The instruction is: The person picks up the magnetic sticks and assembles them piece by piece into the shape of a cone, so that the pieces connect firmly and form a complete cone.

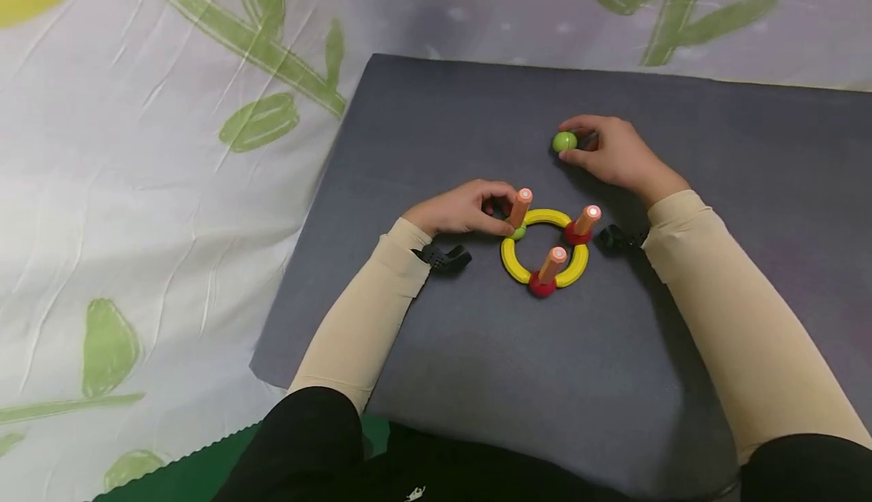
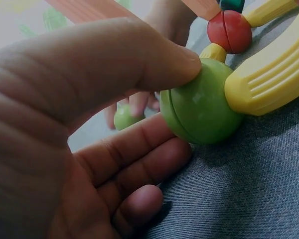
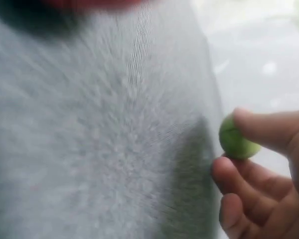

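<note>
Yellow curved pieces (image 1: 514, 261) and ball joints form a ring on the grey cloth. Three orange pegs (image 1: 552, 264) rise from the joints: one green ball (image 2: 204, 107) at the left, and two red balls (image 1: 543, 285) at the front and right. My left hand (image 1: 466, 209) pinches the ring's green ball, its thumb on top and fingers beneath in the left wrist view. Beyond the ring, my right hand (image 1: 616, 155) holds a loose green ball (image 3: 233, 142) between thumb and fingers, apart from the ring.
The grey cloth (image 1: 477, 350) covers the tabletop. Behind it and to the left hangs a white sheet (image 1: 170, 207) with green leaf patterns. Black wrist straps (image 1: 446, 258) sit by both hands.
</note>
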Demonstrator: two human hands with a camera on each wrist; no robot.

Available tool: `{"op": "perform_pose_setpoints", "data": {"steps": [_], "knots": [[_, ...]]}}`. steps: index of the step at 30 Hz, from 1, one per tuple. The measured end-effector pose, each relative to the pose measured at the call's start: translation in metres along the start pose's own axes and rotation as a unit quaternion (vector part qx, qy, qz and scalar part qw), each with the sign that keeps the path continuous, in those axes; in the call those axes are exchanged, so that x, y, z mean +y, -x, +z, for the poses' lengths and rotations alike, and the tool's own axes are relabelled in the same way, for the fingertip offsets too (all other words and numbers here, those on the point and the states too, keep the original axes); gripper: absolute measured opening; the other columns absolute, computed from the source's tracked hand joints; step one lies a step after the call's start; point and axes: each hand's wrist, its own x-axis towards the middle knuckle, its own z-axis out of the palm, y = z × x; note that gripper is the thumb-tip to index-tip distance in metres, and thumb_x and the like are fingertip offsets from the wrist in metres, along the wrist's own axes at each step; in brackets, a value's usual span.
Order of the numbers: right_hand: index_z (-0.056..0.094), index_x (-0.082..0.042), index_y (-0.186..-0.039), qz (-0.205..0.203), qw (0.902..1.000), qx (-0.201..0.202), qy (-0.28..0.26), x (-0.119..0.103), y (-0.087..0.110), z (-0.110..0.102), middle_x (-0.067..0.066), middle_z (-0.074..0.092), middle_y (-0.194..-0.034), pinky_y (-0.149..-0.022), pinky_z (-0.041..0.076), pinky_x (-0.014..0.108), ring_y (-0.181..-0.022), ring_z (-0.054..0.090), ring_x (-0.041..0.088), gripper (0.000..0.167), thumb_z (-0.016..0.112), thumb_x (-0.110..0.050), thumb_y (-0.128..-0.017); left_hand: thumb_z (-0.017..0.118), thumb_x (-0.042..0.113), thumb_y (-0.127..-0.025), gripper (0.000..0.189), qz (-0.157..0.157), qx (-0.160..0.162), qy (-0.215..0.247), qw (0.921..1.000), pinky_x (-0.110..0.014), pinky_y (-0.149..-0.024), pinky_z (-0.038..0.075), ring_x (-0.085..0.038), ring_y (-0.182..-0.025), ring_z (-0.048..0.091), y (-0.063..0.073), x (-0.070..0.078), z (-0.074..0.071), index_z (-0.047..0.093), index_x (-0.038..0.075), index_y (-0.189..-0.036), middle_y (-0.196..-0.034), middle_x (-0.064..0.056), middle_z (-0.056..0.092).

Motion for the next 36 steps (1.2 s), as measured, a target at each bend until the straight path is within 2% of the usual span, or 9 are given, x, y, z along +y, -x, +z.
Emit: {"op": "perform_pose_setpoints", "data": {"steps": [4,10,15,19,26,30,36], "knots": [[0.061,-0.013,-0.147,-0.009,0.9998,0.016,-0.009,-0.017,0.024,-0.008,0.019,0.063,-0.134,-0.078,0.048,0.042,-0.106,0.064,0.034,0.048,0.068,-0.032,-0.104,0.078,0.015,-0.094,0.028,-0.009,0.003,-0.011,0.9999,-0.03,-0.091,0.048,-0.02,-0.107,0.062,0.002,0.0,0.001,0.072,0.008,-0.121,-0.116,-0.005,0.068],[0.065,-0.019,-0.143,-0.034,0.9968,0.063,-0.036,-0.043,0.07,-0.024,0.008,0.069,-0.119,-0.07,0.048,0.025,-0.094,0.063,0.018,0.046,0.072,-0.035,-0.101,0.077,0.016,-0.095,0.03,-0.002,0.002,-0.015,0.9999,-0.03,-0.092,0.049,-0.02,-0.107,0.061,0.0,0.0,0.002,0.071,0.008,-0.123,-0.116,-0.006,0.068],[0.07,-0.021,-0.137,-0.062,0.9938,0.079,-0.048,-0.06,0.109,-0.03,0.0,0.072,-0.11,-0.07,0.047,0.019,-0.087,0.063,0.008,0.042,0.079,-0.024,-0.096,0.078,0.013,-0.095,0.029,0.009,-0.001,-0.006,0.9999,-0.031,-0.093,0.051,-0.02,-0.107,0.063,0.001,0.0,0.002,0.07,0.007,-0.122,-0.116,-0.006,0.068],[0.072,-0.019,-0.133,-0.104,0.9899,0.088,-0.038,-0.067,0.129,-0.029,-0.004,0.073,-0.111,-0.075,0.045,0.017,-0.091,0.063,0.004,0.043,0.083,-0.012,-0.092,0.078,0.013,-0.094,0.029,0.009,-0.001,-0.008,0.9999,-0.031,-0.094,0.051,-0.02,-0.107,0.063,0.001,0.001,0.002,0.071,0.006,-0.122,-0.117,-0.007,0.068],[0.074,-0.018,-0.13,-0.148,0.9849,0.082,-0.037,-0.069,0.142,-0.021,-0.005,0.072,-0.118,-0.078,0.046,0.017,-0.102,0.059,0.004,0.047,0.087,-0.005,-0.086,0.076,0.017,-0.096,0.03,-0.003,0.002,-0.027,0.9996,-0.031,-0.095,0.049,-0.018,-0.111,0.061,0.002,0.0,0.001,0.07,0.008,-0.124,-0.121,-0.005,0.067],[0.074,-0.018,-0.129,-0.151,0.9849,0.079,-0.029,-0.07,0.143,-0.019,-0.004,0.072,-0.118,-0.078,0.046,0.018,-0.101,0.058,0.004,0.047,0.087,-0.005,-0.086,0.076,0.017,-0.095,0.031,-0.005,0.005,-0.023,0.9997,-0.03,-0.093,0.049,-0.018,-0.11,0.061,0.002,-0.001,0.001,0.07,0.009,-0.125,-0.12,-0.005,0.067],[0.074,-0.017,-0.129,-0.154,0.984,0.083,-0.034,-0.068,0.141,-0.014,-0.002,0.072,-0.115,-0.077,0.045,0.018,-0.101,0.059,0.005,0.049,0.088,-0.004,-0.084,0.079,0.02,-0.094,0.026,0.012,0.006,-0.006,0.9999,-0.032,-0.094,0.05,-0.019,-0.11,0.062,0.0,0.001,0.002,0.074,0.011,-0.118,-0.118,-0.003,0.067]]}}
